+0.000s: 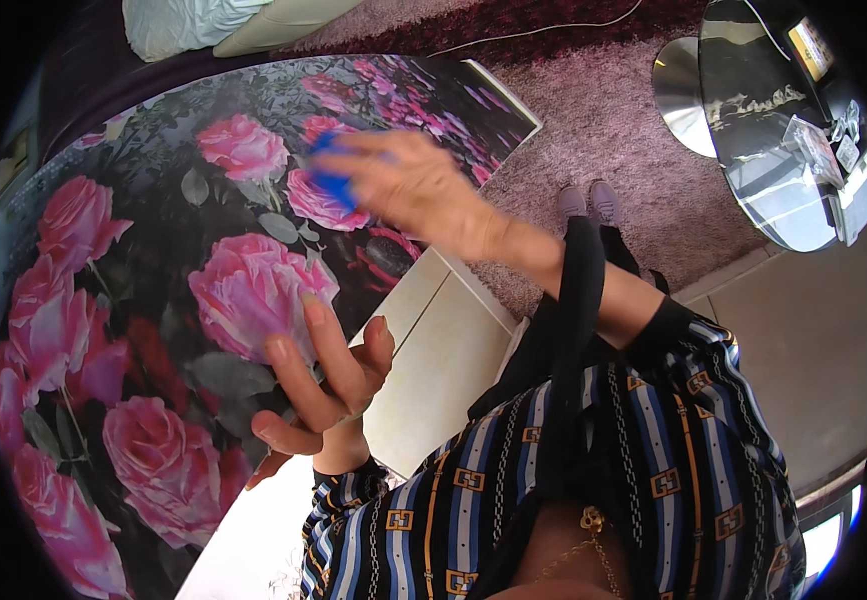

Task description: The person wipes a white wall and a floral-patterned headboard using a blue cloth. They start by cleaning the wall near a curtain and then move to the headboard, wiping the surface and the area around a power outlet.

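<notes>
A large picture panel (223, 375), printed with pink roses and dark leaves, fills the left side of the view. My right hand (428, 190) reaches over its upper part, smeared by motion. Its fingers are closed on a bright blue cloth or sponge (333, 178), which is partly covered by them and lies over a printed rose. Lower down, my left hand (328, 375) is at the panel's near edge with its fingers apart and slightly bent. I see nothing held in it; whether its fingertips touch the panel, I cannot tell.
A mauve shaggy rug (573, 120) lies beyond the panel, next to pale floor tiles (433, 350). At the right stands a glossy black table (753, 105) with a clear plastic packet (811, 150) on it. A white bag (188, 25) sits at the top left. A thin cable (543, 25) crosses the rug.
</notes>
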The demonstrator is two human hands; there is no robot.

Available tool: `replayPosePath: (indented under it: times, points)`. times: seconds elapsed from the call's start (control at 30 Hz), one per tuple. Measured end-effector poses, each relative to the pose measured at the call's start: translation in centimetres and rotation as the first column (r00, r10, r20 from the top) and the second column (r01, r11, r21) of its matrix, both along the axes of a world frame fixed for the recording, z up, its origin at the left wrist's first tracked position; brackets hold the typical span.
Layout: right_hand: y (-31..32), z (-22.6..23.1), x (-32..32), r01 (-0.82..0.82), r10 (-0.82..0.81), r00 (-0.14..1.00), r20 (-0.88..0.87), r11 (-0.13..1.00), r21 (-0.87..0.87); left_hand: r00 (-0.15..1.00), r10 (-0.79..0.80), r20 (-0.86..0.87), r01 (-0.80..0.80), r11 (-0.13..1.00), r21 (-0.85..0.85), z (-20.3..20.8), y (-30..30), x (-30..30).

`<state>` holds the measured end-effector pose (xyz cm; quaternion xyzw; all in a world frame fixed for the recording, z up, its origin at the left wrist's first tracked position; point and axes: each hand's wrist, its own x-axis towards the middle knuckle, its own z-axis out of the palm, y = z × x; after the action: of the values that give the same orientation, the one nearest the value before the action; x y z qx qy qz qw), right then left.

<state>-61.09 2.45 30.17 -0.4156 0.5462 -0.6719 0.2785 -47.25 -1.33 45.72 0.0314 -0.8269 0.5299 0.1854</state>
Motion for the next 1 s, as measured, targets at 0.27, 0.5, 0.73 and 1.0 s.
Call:
replayPosePath:
  times: [0.27,0.5,0.73,1.0]
  points:
    - [4.2,-8.1,0.7,-0.029,0.23,0.952,-0.2,0.722,0.691,0.997,-0.071,0.005,0.072,0.994,-0.078,0.3,1.9,-1.5]
    - [1.9,6.8,-1.1,-0.001,0.007,0.998,0.064,0.996,-0.09,0.989,-0.147,0.025,0.145,0.986,0.078,1.0,1.1,-0.3]
    - [-1.0,-8.1,-0.6,0.004,-0.062,0.982,0.179,0.952,0.307,0.984,-0.163,0.07,0.159,0.986,0.057,0.9,1.0,-1.0]
    - [0.1,-8.7,0.7,-0.068,-0.147,0.965,0.218,0.66,0.748,0.782,-0.624,-0.003,-0.199,-0.254,0.946,-2.8,1.5,2.0]
